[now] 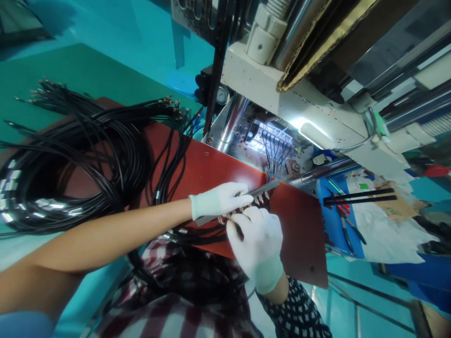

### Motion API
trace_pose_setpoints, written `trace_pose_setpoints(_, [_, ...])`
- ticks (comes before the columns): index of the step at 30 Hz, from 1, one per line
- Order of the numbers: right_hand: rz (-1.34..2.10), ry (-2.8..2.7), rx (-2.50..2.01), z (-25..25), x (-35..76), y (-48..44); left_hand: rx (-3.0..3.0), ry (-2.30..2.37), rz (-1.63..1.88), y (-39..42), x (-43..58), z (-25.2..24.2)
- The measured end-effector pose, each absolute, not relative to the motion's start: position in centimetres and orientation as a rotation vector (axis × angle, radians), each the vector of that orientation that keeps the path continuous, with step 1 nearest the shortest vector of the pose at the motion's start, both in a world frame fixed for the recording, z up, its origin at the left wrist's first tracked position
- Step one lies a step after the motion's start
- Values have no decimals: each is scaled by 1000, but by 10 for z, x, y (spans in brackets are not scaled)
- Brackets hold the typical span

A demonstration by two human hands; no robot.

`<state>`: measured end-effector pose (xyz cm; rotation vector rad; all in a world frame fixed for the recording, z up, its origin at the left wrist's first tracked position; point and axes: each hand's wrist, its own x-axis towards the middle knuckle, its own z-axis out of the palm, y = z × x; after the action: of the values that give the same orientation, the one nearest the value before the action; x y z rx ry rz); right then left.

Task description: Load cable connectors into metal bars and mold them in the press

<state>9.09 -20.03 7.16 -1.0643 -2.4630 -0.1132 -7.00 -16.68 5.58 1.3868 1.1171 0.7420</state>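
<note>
My left hand point(227, 199), in a white glove, grips a long grey bar point(266, 188) slanting over the red-brown board point(296, 239). Along the bar's near side runs a row of small metal cable ends point(260, 201), several showing beyond my fingers. My right hand point(259, 239), gloved too, is closed with its fingertips against that row; what they pinch is hidden. Black cables point(183, 237) lie on the board just below the bar. Behind it, thin dark cables point(273, 155) run into a lit metal mould point(268, 134) in the press.
A big coil of black cables point(134, 159) covers the board's left side. The press's pale crossbeam point(282, 101) and steel column point(236, 117) rise behind. To the right, pliers point(347, 230) lie on a blue surface beside white plastic sheeting point(384, 230).
</note>
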Motion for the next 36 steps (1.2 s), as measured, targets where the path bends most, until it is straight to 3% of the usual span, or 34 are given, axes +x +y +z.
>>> trace_pose_setpoints(26, [-22,-2486,-984,55,83,-208,1444,1183,775,-166,-67,48])
trace_pose_setpoints(36, [4,-2384,-1073,69,106,-198,1379,1162,720,-167,-71,55])
